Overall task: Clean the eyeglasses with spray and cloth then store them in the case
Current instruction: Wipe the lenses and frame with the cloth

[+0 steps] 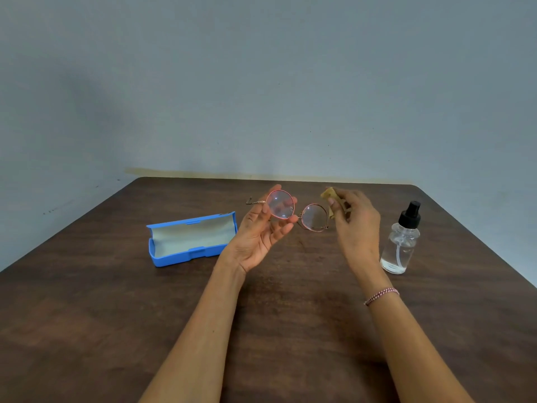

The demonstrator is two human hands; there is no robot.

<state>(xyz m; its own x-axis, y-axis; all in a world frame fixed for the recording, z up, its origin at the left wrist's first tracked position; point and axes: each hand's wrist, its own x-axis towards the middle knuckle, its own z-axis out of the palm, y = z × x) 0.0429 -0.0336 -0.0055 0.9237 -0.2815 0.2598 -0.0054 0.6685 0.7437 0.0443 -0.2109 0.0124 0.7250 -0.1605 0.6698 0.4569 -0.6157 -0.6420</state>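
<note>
Two hands [257,237] [356,225] aloft — eyeglasses [315,218] left, seemingly cloth [328,195] right

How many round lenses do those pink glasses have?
2. One round lens is in front of the left hand gripping the pink wire-rimmed eyeglasses; the other lens is beside the right hand pinching the crumpled tan cloth. Neither is hidden.

Above the table [116,301], eyeglasses [314,217] in left hand [261,237], cloth [328,194] in right hand [356,219] (case [189,237] open, spray bottle [401,242] upright)
</note>
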